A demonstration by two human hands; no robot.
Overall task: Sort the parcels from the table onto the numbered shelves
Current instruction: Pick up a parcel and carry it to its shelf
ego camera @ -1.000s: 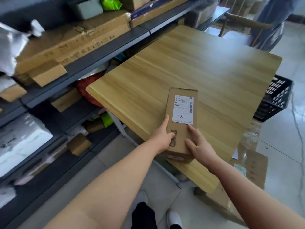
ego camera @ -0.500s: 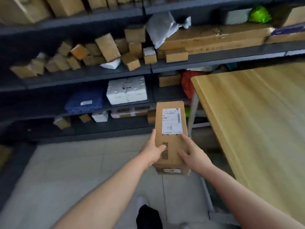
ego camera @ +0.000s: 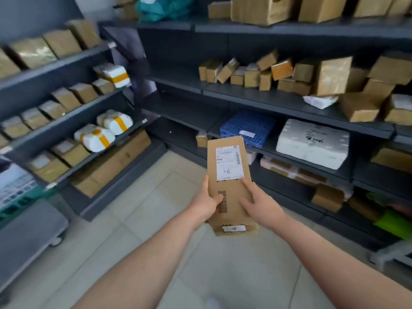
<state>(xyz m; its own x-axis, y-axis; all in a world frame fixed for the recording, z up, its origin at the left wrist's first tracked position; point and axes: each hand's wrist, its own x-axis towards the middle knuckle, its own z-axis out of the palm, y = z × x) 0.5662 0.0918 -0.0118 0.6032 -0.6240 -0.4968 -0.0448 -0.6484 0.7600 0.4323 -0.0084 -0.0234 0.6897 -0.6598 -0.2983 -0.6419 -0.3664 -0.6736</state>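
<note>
**Packed shelves [ego camera: 278, 101], numbers unreadable**

Beyond the hands, boxes [ego camera: 252, 74] crowd every level. The left hand [ego camera: 207, 204] and right hand [ego camera: 260, 206] grip the parcel [ego camera: 229, 175] by its near end above the floor [ego camera: 145, 219]; the far end could dip, or it gets misfiled.

Above my right hand [ego camera: 262, 207], dark shelves [ego camera: 267, 101] carry brown boxes [ego camera: 252, 78], a blue crate [ego camera: 247, 128], a white foam box [ego camera: 312, 143]; left of it, white taped bundles [ego camera: 94, 138].

Both arms stretched forward; left grip [ego camera: 206, 202] and right grip [ego camera: 259, 205] pinch parcel [ego camera: 231, 188], thumbs on top.
</note>
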